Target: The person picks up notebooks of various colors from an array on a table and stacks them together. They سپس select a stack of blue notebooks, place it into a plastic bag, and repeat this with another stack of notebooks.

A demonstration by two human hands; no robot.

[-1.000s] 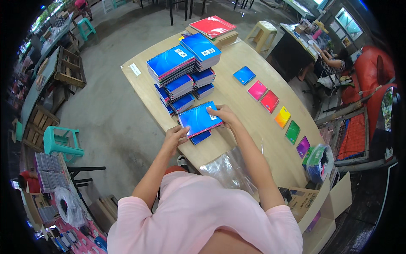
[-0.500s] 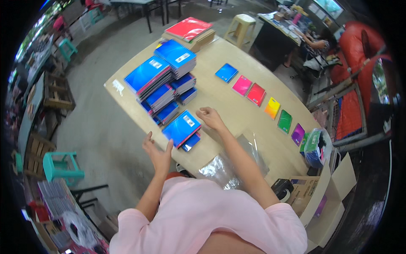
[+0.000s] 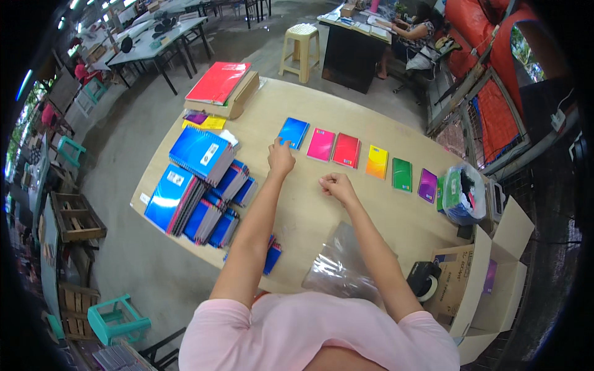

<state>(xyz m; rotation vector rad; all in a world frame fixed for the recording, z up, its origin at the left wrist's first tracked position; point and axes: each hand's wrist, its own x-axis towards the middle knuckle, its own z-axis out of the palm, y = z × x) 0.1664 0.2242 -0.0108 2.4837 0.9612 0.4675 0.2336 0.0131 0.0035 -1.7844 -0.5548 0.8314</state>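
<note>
My left hand (image 3: 281, 157) reaches across the table to a blue notebook (image 3: 294, 132), its fingers apart and the tips at the notebook's near edge. That notebook lies flat at the left end of a row. Beside it come a pink notebook (image 3: 321, 144), a red notebook (image 3: 346, 151), a yellow notebook (image 3: 377, 162), a green notebook (image 3: 402, 175) and a purple notebook (image 3: 427, 185). My right hand (image 3: 337, 185) hovers nearer to me, below the red notebook, with fingers curled together and nothing visible in them. Stacks of blue spiral notebooks (image 3: 199, 152) stand left of my left forearm, which partly hides a small near pile (image 3: 272, 256).
Clear plastic sheets (image 3: 337, 266) lie under my right forearm. A tape dispenser (image 3: 424, 281), an open carton (image 3: 455, 278) and a plastic tub (image 3: 464, 195) are on the right. A red pack (image 3: 218, 83) tops a brown box at the far left corner. A person sits at a desk (image 3: 352, 59) beyond.
My left hand has moved from the near pile at the front edge to the blue notebook in the row. My right hand has shifted right, towards the row. The view has turned.
</note>
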